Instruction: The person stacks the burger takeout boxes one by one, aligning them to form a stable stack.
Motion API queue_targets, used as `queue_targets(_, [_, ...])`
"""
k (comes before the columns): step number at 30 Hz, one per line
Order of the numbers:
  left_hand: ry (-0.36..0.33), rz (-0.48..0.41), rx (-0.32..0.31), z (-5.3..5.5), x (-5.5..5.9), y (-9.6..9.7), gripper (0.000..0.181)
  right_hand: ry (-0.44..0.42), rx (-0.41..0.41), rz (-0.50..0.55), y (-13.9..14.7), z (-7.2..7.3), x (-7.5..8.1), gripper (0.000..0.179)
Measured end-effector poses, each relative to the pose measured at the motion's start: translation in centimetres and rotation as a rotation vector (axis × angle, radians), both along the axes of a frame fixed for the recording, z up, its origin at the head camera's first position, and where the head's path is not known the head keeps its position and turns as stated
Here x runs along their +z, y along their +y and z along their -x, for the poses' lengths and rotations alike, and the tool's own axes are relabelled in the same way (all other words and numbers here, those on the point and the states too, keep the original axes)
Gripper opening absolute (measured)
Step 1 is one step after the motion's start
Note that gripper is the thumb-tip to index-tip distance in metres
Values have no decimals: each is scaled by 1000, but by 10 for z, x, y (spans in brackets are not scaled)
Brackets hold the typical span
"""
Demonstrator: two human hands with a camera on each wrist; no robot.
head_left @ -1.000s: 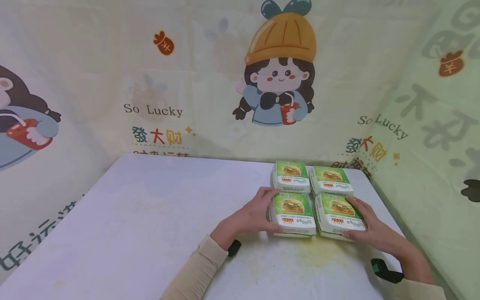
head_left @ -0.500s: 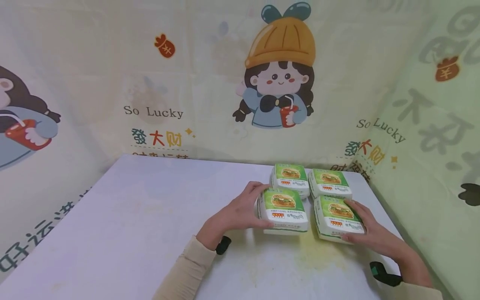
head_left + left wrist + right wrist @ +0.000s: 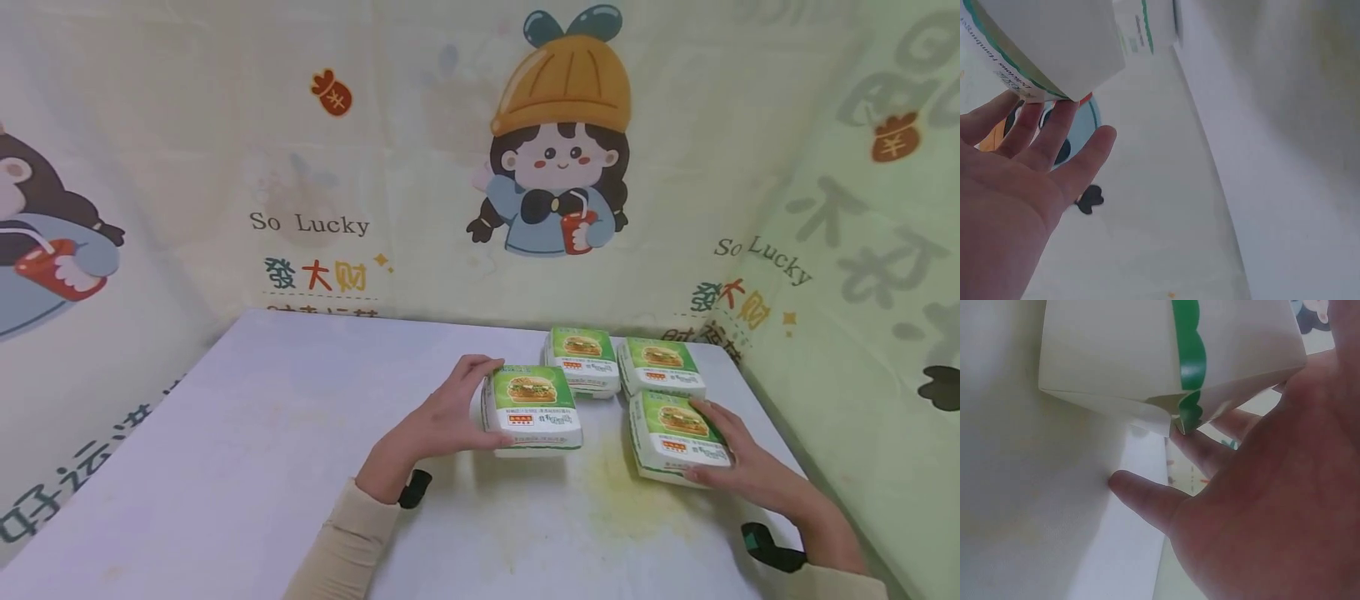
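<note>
My left hand (image 3: pixel 431 429) grips a green-and-white burger box (image 3: pixel 534 410) by its left side, thumb at the near edge and fingers at the far edge. That box is held above the white table, with a shadow under it. In the left wrist view the fingertips touch the edge of the box (image 3: pixel 1066 44). At the right, my right hand (image 3: pixel 757 471) grips a matching burger box (image 3: pixel 678 437) by its right side. Its plain underside and green trim show in the right wrist view; whether this box touches the table I cannot tell.
Two more burger boxes stand behind, one at the back left (image 3: pixel 581 360) and one at the back right (image 3: pixel 662 367). The white table (image 3: pixel 262 467) stretches away to the left. A printed cloth (image 3: pixel 427 183) hangs behind and on both sides.
My left hand has lifted its burger box off the table and moved it leftward, away from the other boxes. The right hand and its box have hardly moved.
</note>
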State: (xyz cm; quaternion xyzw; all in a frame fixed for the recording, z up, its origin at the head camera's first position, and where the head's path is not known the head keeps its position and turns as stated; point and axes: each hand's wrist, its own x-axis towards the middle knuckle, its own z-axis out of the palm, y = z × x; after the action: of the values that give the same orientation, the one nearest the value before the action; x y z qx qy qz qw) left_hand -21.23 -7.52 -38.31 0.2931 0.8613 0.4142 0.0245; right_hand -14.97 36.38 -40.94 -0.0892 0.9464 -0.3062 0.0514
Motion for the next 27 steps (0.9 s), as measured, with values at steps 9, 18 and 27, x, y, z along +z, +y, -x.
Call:
queue_targets(9, [-9,8,-5,6,-3,-11,100,-10,-25,-32,3,0,1,99])
queue_targets(18, [-49,122,-39,10,-15,-9,101,-1,-22,-30,3,1,-1,97])
queue_targets(27, [-136,190,-54,9,-19,-8,104,15,-24,-26,2,2,0,98])
